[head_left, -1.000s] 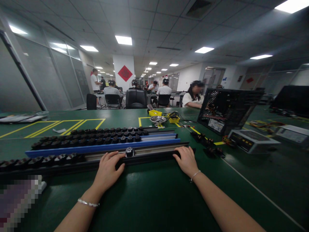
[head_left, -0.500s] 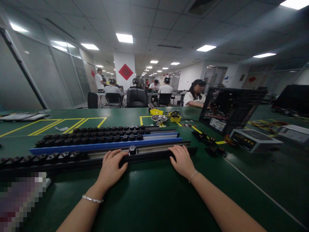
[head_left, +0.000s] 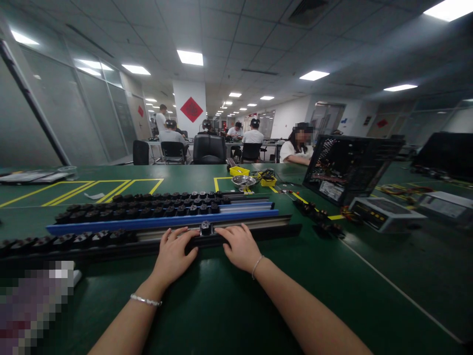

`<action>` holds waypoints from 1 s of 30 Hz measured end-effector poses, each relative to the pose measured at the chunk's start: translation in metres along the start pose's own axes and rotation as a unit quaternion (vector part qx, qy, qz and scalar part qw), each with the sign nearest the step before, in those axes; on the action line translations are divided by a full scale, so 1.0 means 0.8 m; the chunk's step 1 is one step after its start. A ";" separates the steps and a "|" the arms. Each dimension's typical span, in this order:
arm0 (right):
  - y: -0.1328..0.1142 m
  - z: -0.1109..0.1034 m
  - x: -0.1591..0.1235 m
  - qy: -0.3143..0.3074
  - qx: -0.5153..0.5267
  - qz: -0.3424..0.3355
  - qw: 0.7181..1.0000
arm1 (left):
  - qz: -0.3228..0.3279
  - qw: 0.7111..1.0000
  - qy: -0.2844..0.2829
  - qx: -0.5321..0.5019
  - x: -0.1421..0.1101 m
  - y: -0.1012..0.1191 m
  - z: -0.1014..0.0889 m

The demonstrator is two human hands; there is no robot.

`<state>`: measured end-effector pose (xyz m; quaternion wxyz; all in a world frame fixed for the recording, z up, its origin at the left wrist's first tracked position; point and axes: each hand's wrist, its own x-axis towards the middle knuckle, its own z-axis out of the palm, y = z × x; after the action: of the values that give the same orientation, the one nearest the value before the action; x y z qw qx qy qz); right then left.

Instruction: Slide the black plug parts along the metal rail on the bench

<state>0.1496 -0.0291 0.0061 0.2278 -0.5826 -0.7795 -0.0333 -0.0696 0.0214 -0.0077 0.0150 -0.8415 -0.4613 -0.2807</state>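
My left hand (head_left: 174, 256) is over the nearest dark rail (head_left: 254, 230), its fingers spread and lying across it, the thumb at the near side. A small black block (head_left: 206, 227) with a pale metal top is seated on the rail just beyond the left fingertips. On the block's other side is my right hand (head_left: 242, 246), its fingers stretched over the rail, the index fingertip close to the block. Whether either fingertip touches the block I cannot tell. Further left, a row of similar black blocks (head_left: 74, 240) lines the same rail.
Behind lies a blue rail (head_left: 244, 214) with several black blocks, and more rails beyond. A metal bowl (head_left: 243, 182) and yellow bins (head_left: 239, 170) stand at the back. To the right are an open computer case (head_left: 347, 170), a power supply (head_left: 384, 214) and loose black parts (head_left: 328, 228).
My right hand has moved left along the rail, up beside the small black block. The block and my left hand have shifted slightly right.
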 end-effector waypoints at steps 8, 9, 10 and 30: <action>-0.014 0.013 0.014 -0.006 -0.037 -0.008 0.999 | -0.002 1.000 -0.004 -0.001 0.000 0.001 0.000; -0.013 0.013 0.013 -0.003 -0.039 -0.009 0.999 | -0.002 1.000 -0.004 -0.002 0.000 0.002 0.000; -0.012 0.014 0.012 0.000 -0.040 -0.012 0.999 | -0.001 1.000 -0.004 -0.002 0.000 0.002 0.000; -0.005 0.016 0.009 0.022 -0.032 -0.036 0.999 | -0.006 1.000 -0.012 -0.004 0.000 0.005 -0.004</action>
<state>0.1401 -0.0204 -0.0014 0.2243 -0.5605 -0.7933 -0.0790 -0.0679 0.0183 -0.0039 0.0047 -0.8423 -0.4651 -0.2723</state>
